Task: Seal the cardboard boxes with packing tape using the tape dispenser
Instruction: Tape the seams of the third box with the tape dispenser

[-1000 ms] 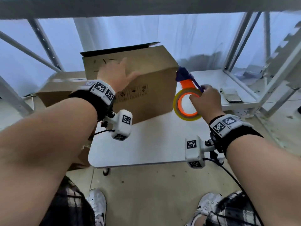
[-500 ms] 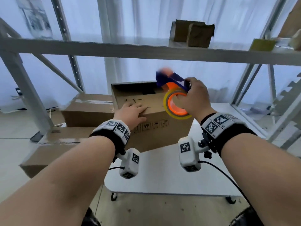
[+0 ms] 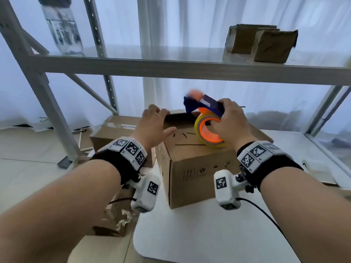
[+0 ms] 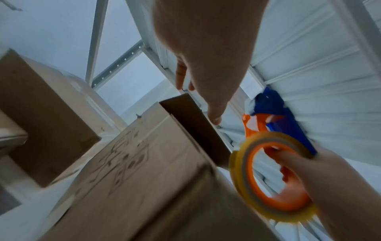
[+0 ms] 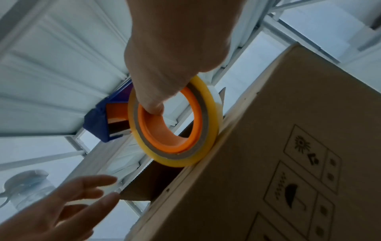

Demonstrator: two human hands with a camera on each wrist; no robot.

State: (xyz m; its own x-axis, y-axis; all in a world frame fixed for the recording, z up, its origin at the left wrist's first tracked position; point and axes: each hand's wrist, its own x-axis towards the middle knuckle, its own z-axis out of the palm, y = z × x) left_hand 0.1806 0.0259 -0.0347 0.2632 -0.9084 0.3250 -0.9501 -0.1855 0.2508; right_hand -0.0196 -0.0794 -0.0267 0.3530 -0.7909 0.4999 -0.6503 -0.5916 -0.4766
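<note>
A brown cardboard box (image 3: 199,168) stands on the white table (image 3: 209,234), with its rear flap raised and a dark gap along the top's far edge. My right hand (image 3: 229,122) grips a blue and orange tape dispenser (image 3: 207,128); a finger hooks through the orange core. The yellowish roll sits at the box's top right. In the right wrist view the roll of the dispenser (image 5: 175,130) meets the box (image 5: 288,163) at its upper edge. My left hand (image 3: 153,126) is spread flat at the raised flap, fingers straight; in the left wrist view the hand (image 4: 206,65) hovers over the flap.
More cardboard boxes (image 3: 114,130) lie to the left, lower than the table. A grey metal shelf beam (image 3: 190,71) crosses above the box. On that shelf stand two small boxes (image 3: 262,44) and a water bottle (image 3: 62,25). Rack uprights stand left and right.
My right hand has carried the dispenser from beside the box up onto its top. My left hand has slid from the box's near face to the rear flap. The head view has tilted upward.
</note>
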